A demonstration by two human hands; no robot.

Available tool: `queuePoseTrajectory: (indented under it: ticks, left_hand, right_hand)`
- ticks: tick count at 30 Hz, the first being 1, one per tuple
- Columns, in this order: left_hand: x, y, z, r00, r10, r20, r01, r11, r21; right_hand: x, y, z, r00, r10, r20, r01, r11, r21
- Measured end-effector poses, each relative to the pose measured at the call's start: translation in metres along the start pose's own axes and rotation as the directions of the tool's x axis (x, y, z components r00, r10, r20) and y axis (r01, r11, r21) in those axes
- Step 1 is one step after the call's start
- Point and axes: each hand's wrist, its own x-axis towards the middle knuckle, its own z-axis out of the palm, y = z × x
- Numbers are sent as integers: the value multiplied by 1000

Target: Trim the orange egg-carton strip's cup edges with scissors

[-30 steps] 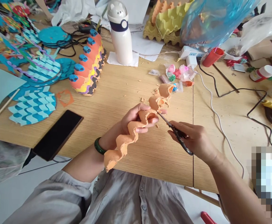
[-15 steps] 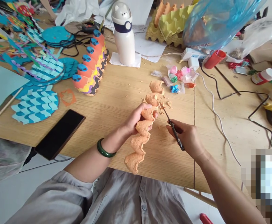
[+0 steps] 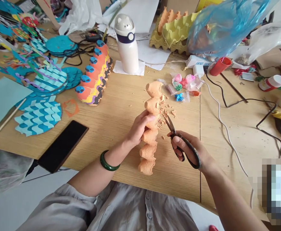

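My left hand is closed around the middle of an orange egg-carton strip, a row of several bumps with a ragged right edge. The strip runs lengthwise away from me just above the table. In my right hand is a pair of black-handled scissors, fingers and thumb in the handles. Their blades are slightly apart and point at the strip's right edge without clearly touching it. Small orange scraps lie on the table beside the strip.
A painted egg-carton strip, a white bottle and a black phone stand or lie to the left. Small clay packets lie beyond the scissors. Cables cross the right side; egg trays are at the back.
The strip has turned to show more of its rounded outer side, and its near end has swung right. My right hand has rolled, so the scissors now show both handles and parted blades.
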Motion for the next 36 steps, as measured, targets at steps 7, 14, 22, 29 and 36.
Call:
queuePoseTrajectory:
  ticks: [7, 14, 22, 29, 36]
  left_hand:
    - [-2, -6, 1, 993, 118, -31, -116, 992, 42]
    - [-5, -7, 2, 975, 216, -60, -207, 970, 130]
    - [-7, -8, 2, 988, 147, -56, -137, 978, 158]
    - [-5, -11, 0, 978, 203, -47, -191, 965, 182]
    - [-3, -17, -3, 975, 213, -58, -196, 957, 216]
  right_hand:
    - [3, -8, 8, 986, 84, 141, -112, 972, 205]
    - [15, -45, 7, 915, 238, 325, -367, 826, 427]
    - [21, -54, 7, 915, 268, 301, -354, 891, 284]
    - [27, -59, 11, 918, 349, 188, -378, 913, 154]
    - [29, -64, 22, 919, 370, 134, -392, 892, 227]
